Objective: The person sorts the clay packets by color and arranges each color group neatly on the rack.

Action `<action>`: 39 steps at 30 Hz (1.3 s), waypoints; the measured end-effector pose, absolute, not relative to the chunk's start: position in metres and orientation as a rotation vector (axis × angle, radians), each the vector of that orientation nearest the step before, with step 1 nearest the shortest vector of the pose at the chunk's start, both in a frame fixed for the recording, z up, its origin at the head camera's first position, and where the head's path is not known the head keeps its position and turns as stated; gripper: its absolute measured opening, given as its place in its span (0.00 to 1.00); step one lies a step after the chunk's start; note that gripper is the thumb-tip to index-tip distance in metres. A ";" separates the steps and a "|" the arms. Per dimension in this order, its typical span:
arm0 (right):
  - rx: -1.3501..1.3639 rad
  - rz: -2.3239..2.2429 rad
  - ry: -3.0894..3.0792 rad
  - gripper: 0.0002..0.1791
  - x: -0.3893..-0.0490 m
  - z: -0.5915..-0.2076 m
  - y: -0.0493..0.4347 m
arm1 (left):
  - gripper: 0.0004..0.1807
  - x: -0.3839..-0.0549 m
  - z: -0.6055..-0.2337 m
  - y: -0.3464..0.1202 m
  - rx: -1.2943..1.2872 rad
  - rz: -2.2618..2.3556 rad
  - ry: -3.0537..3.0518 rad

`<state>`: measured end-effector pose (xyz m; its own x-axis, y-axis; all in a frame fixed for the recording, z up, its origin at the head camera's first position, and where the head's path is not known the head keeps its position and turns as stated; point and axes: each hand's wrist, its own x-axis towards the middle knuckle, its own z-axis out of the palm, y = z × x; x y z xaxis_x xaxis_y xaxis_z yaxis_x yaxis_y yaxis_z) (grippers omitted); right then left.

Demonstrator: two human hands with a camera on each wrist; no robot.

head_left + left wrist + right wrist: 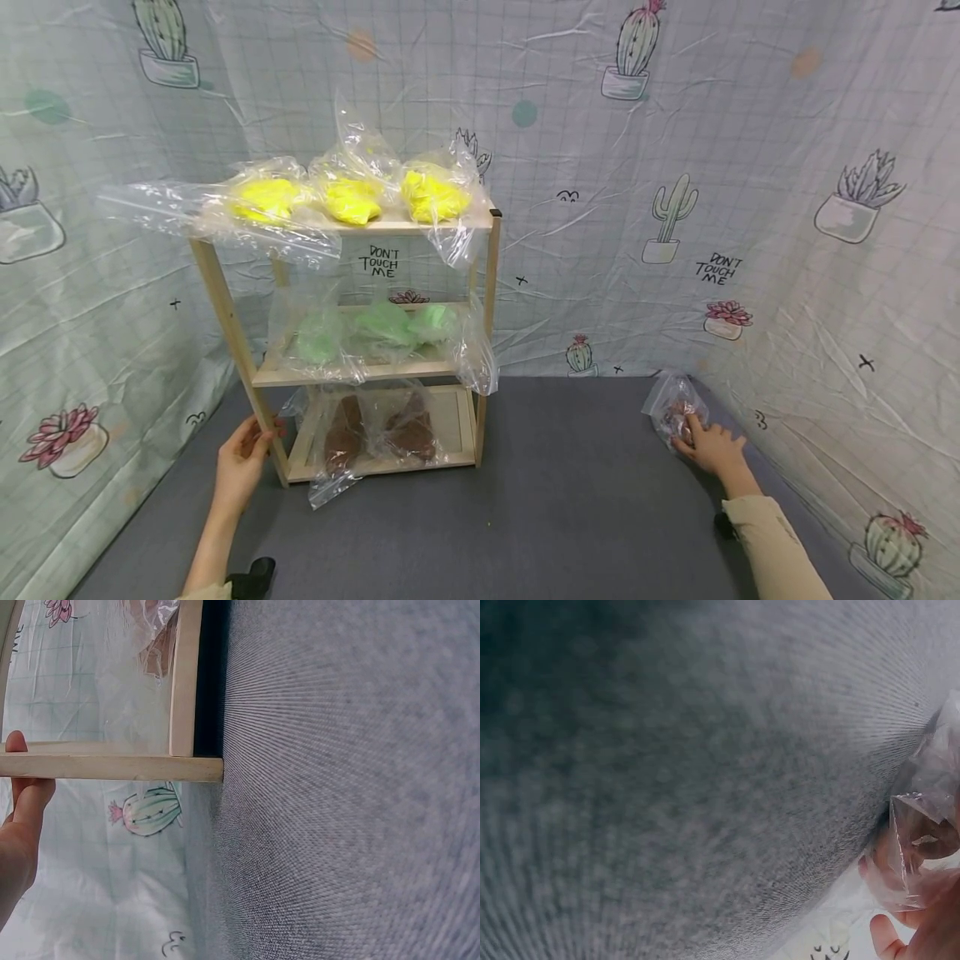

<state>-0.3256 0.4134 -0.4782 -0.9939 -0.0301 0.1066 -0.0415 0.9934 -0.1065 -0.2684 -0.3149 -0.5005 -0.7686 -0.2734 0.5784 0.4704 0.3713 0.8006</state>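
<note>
A three-tier wooden shelf stands on the dark grey table. My left hand holds its front left post low down, fingers around the wood. Far to the right, my right hand grips a clear zip bag with a brown lump inside, down at the table. In the right wrist view, the fingers press into the bag's crinkled plastic, and part of the bag lies outside the frame.
Bags with yellow contents line the top tier, some plastic hanging over its edge. Bags with green contents sit on the middle tier. Two bags of brown contents rest on the bottom tier. A cactus-print curtain surrounds the table.
</note>
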 end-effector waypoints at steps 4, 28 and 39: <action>0.069 0.131 -3.027 0.29 -0.324 -0.478 0.412 | 0.15 -0.248 -0.473 -0.296 -0.212 -1.495 -1.954; 0.248 0.022 -2.842 0.27 -0.298 -0.477 0.389 | 0.14 -0.232 -0.451 -0.281 -0.102 -1.478 -2.019; 0.352 0.030 -2.727 0.26 -0.270 -0.466 0.359 | 0.13 -0.233 -0.452 -0.281 -0.075 -1.471 -2.031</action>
